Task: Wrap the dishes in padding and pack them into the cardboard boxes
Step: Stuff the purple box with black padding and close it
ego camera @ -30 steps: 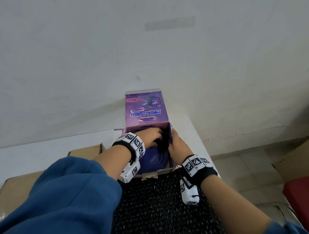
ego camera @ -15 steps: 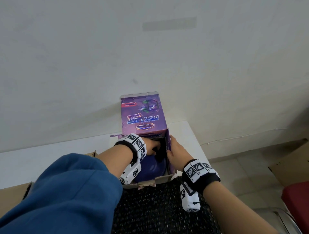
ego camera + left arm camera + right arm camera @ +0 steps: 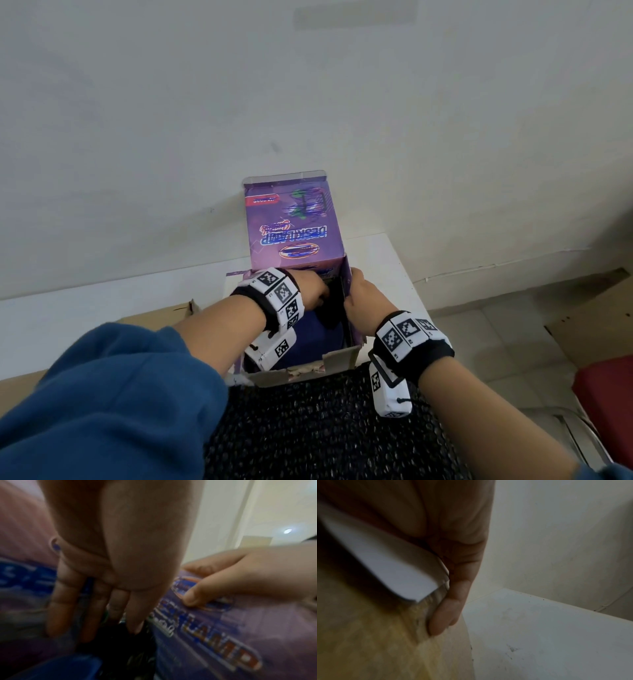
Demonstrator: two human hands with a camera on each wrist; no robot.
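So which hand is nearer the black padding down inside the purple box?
Left. The left hand reaches into the purple box, fingertips on the black padding. The right hand grips the box's right wall from outside.

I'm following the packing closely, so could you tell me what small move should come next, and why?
Probably press the black padding further down into the purple printed cardboard box: the left hand has straight fingers on it inside, and the right hand grips the box's side wall.

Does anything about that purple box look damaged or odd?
Yes. The purple box has a ragged near edge with bare brown cardboard showing, as if torn. Its upright lid's print reads upside down from the head view.
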